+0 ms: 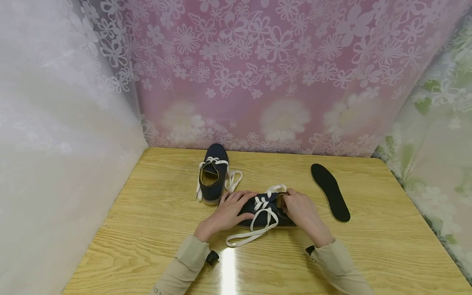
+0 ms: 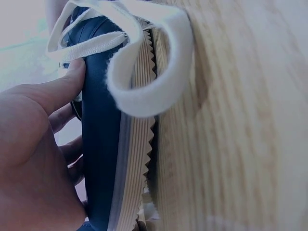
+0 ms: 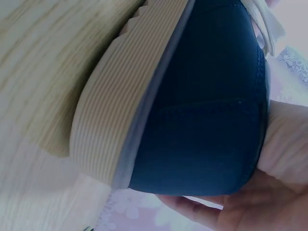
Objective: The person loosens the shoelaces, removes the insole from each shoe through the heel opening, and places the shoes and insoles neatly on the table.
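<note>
A navy lace-up shoe point(image 1: 246, 208) lies across the table, toe to the left, its white laces point(image 1: 250, 235) loose on the near side. My left hand point(image 1: 233, 211) holds it over the toe, the thumb on the near side and the fingers across the top. In the left wrist view the thumb presses the dark upper point(image 2: 101, 125) above the ribbed sole. At the shoe's opening, my right hand point(image 1: 300, 209) grips the far collar edge; some fingertips are hidden there. The right wrist view shows the heel point(image 3: 207, 139) with the hand behind it.
A second navy shoe point(image 1: 215, 149) stands behind on the left, toe away, its white laces hanging at both sides. A black insole point(image 1: 330, 192) lies flat on the wooden table point(image 1: 147, 196) to the right. Floral curtains point(image 1: 236, 82) border the table's back and sides.
</note>
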The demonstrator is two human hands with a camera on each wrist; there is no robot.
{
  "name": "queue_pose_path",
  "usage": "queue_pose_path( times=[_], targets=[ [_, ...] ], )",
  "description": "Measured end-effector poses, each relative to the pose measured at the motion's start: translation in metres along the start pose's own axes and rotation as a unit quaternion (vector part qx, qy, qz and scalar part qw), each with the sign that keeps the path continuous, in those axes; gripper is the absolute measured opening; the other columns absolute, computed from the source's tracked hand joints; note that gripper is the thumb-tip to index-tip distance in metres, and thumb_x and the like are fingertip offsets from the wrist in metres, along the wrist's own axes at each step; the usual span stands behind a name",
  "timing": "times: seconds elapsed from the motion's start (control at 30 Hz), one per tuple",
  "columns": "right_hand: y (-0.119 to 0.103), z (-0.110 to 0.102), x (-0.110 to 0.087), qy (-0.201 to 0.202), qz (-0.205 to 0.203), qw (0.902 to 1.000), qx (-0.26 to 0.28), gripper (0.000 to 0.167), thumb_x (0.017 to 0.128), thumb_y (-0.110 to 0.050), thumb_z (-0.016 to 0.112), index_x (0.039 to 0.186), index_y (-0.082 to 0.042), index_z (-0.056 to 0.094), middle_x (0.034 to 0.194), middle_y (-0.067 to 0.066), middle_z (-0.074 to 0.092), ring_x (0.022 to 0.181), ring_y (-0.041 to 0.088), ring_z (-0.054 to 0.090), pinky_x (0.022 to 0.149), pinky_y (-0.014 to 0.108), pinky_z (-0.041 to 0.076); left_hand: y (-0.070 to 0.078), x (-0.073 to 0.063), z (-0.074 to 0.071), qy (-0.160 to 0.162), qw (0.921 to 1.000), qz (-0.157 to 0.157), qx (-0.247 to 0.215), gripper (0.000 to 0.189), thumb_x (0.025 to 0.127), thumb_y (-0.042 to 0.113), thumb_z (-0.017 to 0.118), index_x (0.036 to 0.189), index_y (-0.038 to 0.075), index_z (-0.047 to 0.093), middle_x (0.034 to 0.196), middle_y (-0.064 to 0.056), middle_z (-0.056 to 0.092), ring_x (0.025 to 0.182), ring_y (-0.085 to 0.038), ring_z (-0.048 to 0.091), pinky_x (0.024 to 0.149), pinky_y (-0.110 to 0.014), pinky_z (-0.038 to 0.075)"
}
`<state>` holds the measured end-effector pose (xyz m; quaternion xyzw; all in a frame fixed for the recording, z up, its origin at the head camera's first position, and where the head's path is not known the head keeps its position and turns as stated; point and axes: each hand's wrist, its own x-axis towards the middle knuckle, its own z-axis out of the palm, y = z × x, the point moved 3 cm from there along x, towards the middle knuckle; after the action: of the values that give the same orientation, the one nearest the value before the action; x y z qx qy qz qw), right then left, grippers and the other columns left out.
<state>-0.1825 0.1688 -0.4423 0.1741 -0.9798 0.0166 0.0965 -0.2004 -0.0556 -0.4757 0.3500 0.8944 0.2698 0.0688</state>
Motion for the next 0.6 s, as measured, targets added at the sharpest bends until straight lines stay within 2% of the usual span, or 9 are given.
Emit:
queue_pose_path(
  times=[0.1,0.23,0.37,0.5,0.6],
  targets=[
    [-0.001,0.0,0.001,0.002,-0.013,0.9998,-0.012,0.023,0.076,-0.007,0.088,0.074,-0.006,0.065,0.084,0.008,0.058,0.063,0.028,0.059,0.057,0.041,0.052,0.0,0.0,0.0,0.0,1.0,0.0,0.002,0.066,0.101,0.043,0.059,0.159,0.027,0.034,0.158,-0.003,0.037,0.147,-0.027,0.033,0.119,-0.062,0.016],
    [-0.002,0.001,0.001,0.021,-0.04,0.9986,-0.027,0.02,0.075,-0.008,0.088,0.079,-0.003,0.069,0.095,0.009,0.061,0.075,0.03,0.063,0.066,0.046,0.054,0.0,0.0,0.0,0.0,1.0,-0.002,0.007,0.066,0.1,0.043,0.059,0.159,0.027,0.033,0.158,-0.002,0.037,0.147,-0.027,0.033,0.119,-0.062,0.016],
    [0.0,-0.001,-0.001,0.076,-0.075,0.9938,-0.03,0.018,0.077,-0.006,0.084,0.078,-0.004,0.067,0.102,0.009,0.061,0.086,0.03,0.062,0.072,0.047,0.053,0.0,0.0,0.0,0.0,1.0,-0.001,0.008,0.066,0.1,0.044,0.06,0.159,0.027,0.034,0.158,-0.002,0.037,0.147,-0.027,0.033,0.119,-0.062,0.016],
    [0.003,-0.006,-0.004,0.143,-0.119,0.9822,-0.025,0.022,0.077,-0.005,0.08,0.073,-0.008,0.059,0.103,0.01,0.063,0.085,0.027,0.062,0.072,0.045,0.053,0.0,0.0,0.0,-0.002,1.0,-0.003,0.001,0.066,0.1,0.043,0.06,0.159,0.027,0.034,0.158,-0.002,0.037,0.147,-0.027,0.033,0.119,-0.062,0.016],
    [0.003,-0.009,-0.006,0.168,-0.142,0.9752,-0.023,0.022,0.077,-0.005,0.078,0.073,-0.008,0.057,0.101,0.009,0.062,0.084,0.027,0.061,0.071,0.044,0.052,0.0,0.0,0.0,-0.003,1.0,-0.004,-0.003,0.066,0.1,0.043,0.06,0.159,0.027,0.034,0.158,-0.001,0.037,0.147,-0.026,0.033,0.119,-0.061,0.016]
  ],
)
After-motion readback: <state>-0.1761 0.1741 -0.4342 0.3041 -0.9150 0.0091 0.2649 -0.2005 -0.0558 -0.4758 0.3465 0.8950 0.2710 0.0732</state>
